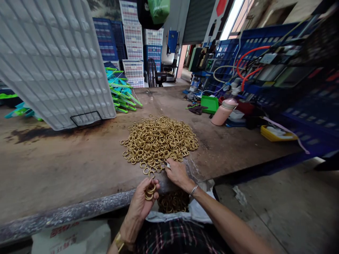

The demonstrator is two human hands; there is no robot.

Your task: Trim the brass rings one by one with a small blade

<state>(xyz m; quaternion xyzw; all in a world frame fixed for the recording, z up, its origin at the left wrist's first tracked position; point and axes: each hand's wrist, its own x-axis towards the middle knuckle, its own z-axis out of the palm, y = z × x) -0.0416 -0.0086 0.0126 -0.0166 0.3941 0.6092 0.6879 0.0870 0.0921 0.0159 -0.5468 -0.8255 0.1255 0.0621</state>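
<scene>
A big heap of golden metal rings (159, 139) lies on the worn brown table (66, 169). My left hand (141, 203) is closed around a small stack of rings (149, 191) just below the table's front edge. At the near side of the heap, my right hand (177, 173) rests on the table with fingers curled, pinching at rings. Beneath both hands a white bag (194, 211) on my lap holds more rings (173, 201).
A tilted white plastic crate (53, 60) stands at the left, green and blue hangers (122, 93) behind it. A pink bottle (224, 111), green tray (210, 104), yellow tray (275, 133), hoses and machines fill the right side. Stacked crates (135, 42) stand at the back.
</scene>
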